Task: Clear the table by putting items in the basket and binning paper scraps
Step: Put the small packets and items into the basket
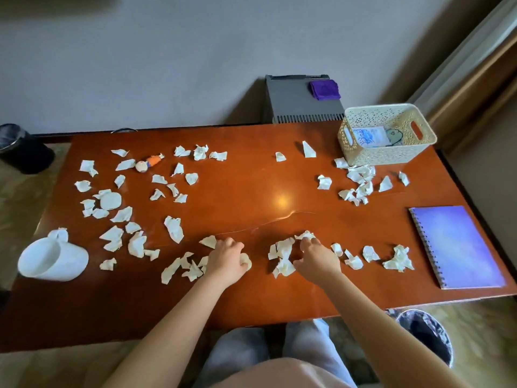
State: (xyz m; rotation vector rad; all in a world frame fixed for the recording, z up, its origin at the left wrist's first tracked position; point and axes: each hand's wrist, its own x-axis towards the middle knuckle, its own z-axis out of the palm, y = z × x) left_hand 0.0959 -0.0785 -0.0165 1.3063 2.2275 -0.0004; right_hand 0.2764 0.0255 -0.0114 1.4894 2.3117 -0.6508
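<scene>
Torn, crumpled white paper scraps (pixel 173 228) litter the glossy reddish wood table (pixel 251 191). Left hand (pixel 228 260) clenches a wadded scrap near the front edge. Right hand (pixel 316 257) curls over a cluster, grasp unclear. Perforated cream plastic basket (pixel 391 155) sits at the far right corner.

Reddish wooden table (pixel 251 186) with scattered paper scraps (pixel 174 228), tipped white mug (pixel 53 260), cream basket (pixel 391 154), purple notebook (pixel 456 247), small orange figure (pixel 148 163)
</scene>
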